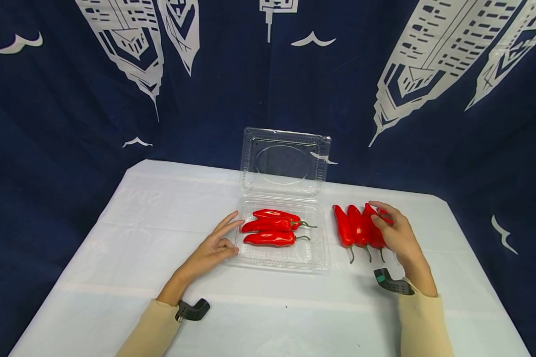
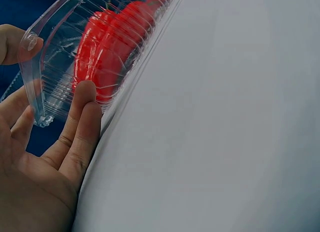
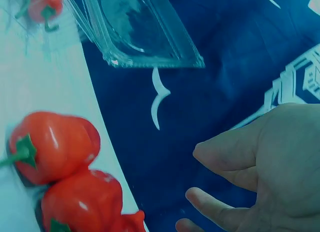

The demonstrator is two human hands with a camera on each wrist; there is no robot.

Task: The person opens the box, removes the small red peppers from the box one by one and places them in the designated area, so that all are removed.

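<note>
Both hands at the peppers, nothing gripped that we can see.

Our left hand (image 1: 214, 248) rests on the counter (image 1: 129, 258) against the left edge of the clear plastic box (image 1: 312, 255); fingers (image 2: 82, 117) straight and loose, tips touching the box wall, thumb at its rim. Box lid (image 1: 286, 161) stands open at the back. Three red peppers in the box (image 1: 272, 227) lie side by side, stems to the right. Our right hand (image 1: 397, 233) sits over the right end of the loose row of peppers (image 1: 355, 228) on the counter just right of the box; fingers relaxed and slightly spread, above the peppers, and we can't tell if they touch. Those peppers point stems toward us.
</note>
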